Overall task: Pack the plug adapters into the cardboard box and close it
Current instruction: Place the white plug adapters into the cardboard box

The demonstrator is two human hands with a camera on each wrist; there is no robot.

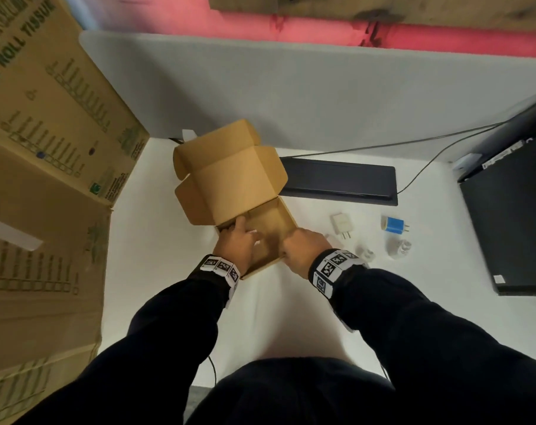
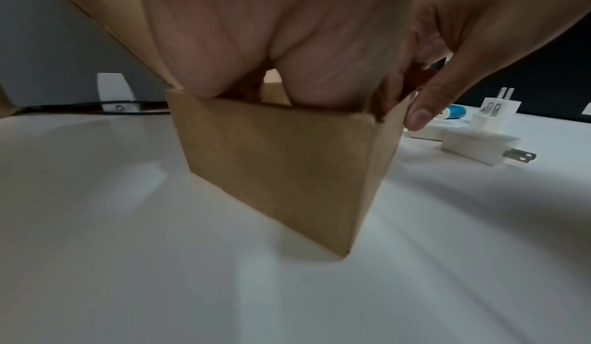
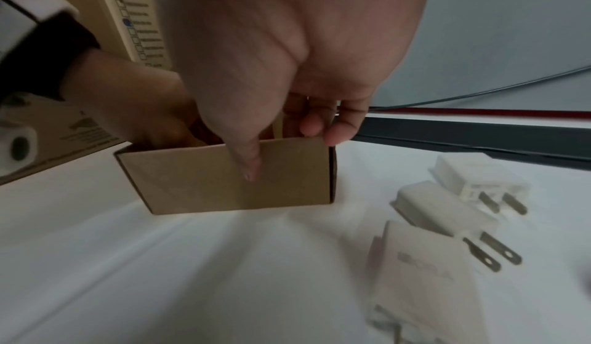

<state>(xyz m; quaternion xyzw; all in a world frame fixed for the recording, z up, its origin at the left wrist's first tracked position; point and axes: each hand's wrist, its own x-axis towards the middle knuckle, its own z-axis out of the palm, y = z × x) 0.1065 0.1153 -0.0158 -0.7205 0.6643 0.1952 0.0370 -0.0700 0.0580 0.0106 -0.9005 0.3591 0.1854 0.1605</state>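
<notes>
A small cardboard box (image 1: 262,223) stands on the white table with its lid (image 1: 229,167) raised. My left hand (image 1: 239,237) curls over its left wall, fingers down inside. My right hand (image 1: 298,246) pinches the right wall (image 3: 230,175), with the thumb (image 3: 251,165) outside and the fingers inside. Something reddish shows between the right fingers (image 2: 418,76); what it is cannot be told. Several plug adapters lie to the right of the box: a beige adapter (image 1: 341,223), a blue adapter (image 1: 394,226) and white adapters (image 1: 398,248) (image 3: 447,210).
A big printed tissue carton (image 1: 45,148) rises along the left. A flat black slab (image 1: 340,182) lies behind the box, and a black computer case (image 1: 512,210) stands at the right with a cable (image 1: 414,142) running to it. A grey partition (image 1: 291,87) closes the back.
</notes>
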